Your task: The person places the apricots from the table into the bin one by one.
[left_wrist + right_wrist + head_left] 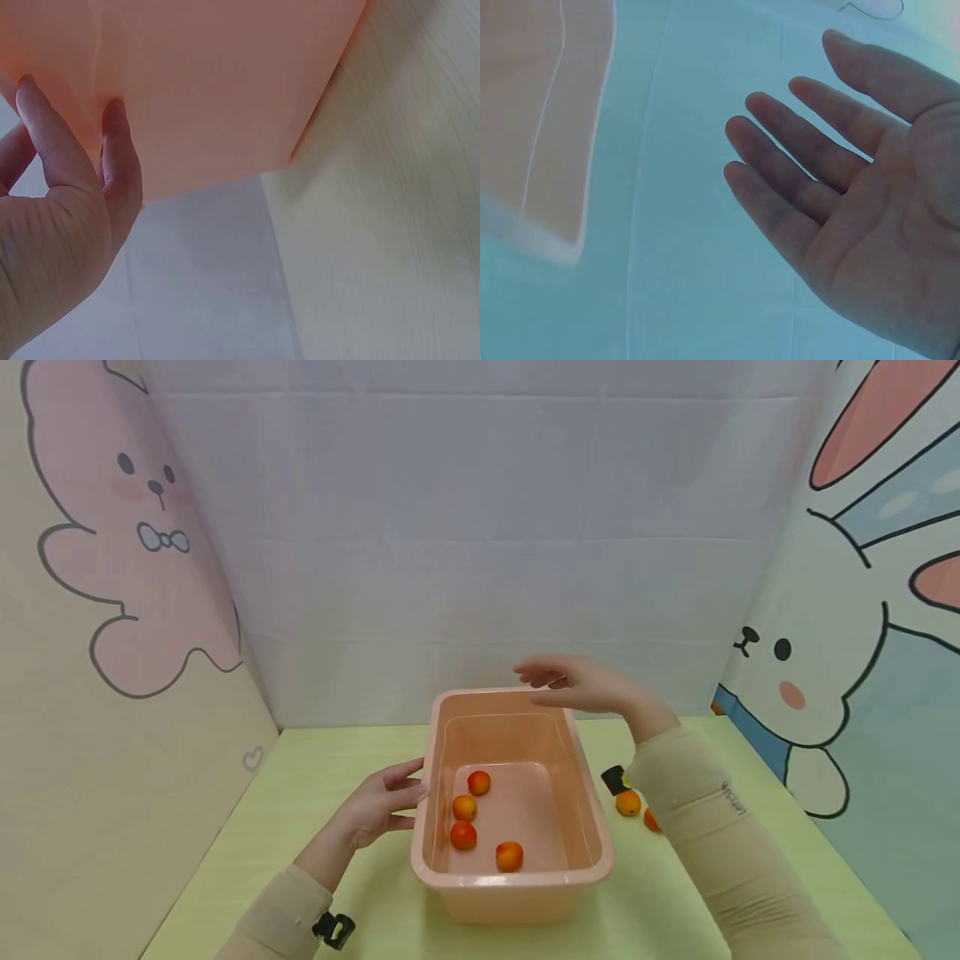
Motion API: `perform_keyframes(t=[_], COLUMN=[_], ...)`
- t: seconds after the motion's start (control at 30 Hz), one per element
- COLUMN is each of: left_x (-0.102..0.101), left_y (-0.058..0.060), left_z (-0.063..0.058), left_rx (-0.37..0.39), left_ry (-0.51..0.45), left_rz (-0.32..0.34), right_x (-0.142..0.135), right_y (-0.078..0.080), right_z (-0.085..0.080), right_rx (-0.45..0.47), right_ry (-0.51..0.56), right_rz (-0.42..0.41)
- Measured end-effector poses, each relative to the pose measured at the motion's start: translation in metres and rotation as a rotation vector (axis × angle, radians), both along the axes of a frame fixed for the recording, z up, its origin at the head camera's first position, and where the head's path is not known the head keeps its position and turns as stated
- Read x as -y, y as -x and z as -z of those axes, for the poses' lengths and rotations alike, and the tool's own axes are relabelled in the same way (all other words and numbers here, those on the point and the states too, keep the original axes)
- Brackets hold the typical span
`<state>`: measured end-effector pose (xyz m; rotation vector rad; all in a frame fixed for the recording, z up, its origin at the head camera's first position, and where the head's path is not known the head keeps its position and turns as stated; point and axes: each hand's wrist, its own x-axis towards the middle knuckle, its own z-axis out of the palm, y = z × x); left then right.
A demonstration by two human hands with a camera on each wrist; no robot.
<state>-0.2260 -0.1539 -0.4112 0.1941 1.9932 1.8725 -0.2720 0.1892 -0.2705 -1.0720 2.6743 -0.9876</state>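
Observation:
A peach-coloured plastic basin [513,881] stands lengthwise on the table, with several small round orange-red fruits [509,857] lying on its floor. My left hand [378,806] touches the basin's left outer side, its extended fingertips just below the rim. The left wrist view shows the fingers [120,150] lying against the smooth outer wall. Over the basin's far right corner, my right hand [581,683] is raised with nothing in it. In the right wrist view its palm faces the camera and the fingers [780,142] are relaxed and slightly spread.
On the table [360,877] right of the basin lie an orange fruit [628,802] and a redder fruit [652,821], partly hidden by the right sleeve [720,827]. A pale cloth wall [480,552] closes the back, and printed side walls stand left and right.

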Motion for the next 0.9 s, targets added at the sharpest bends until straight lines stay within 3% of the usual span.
perform_keyframes(t=[0.2,0.4,0.63,0.9], left_x=[0.001,0.0,-0.001,-0.002], left_y=[0.0,-0.001,-0.002,-0.002], left_z=[-0.001,0.0,0.001,0.001], left_rx=[-0.001,0.001,0.003,0.0], left_ry=[-0.004,-0.011,-0.01,-0.009], left_rz=[-0.003,0.001,-0.015,-0.015], right_x=[-0.038,-0.073,-0.104,-0.138], right_y=[-0.014,-0.026,-0.041,-0.06], right_z=[0.017,0.057,0.101,0.144], right_rx=[-0.031,-0.078,-0.069,-0.098], right_ry=[0.034,0.071,0.112,0.135], right_rz=[0.083,0.188,0.316,0.462])
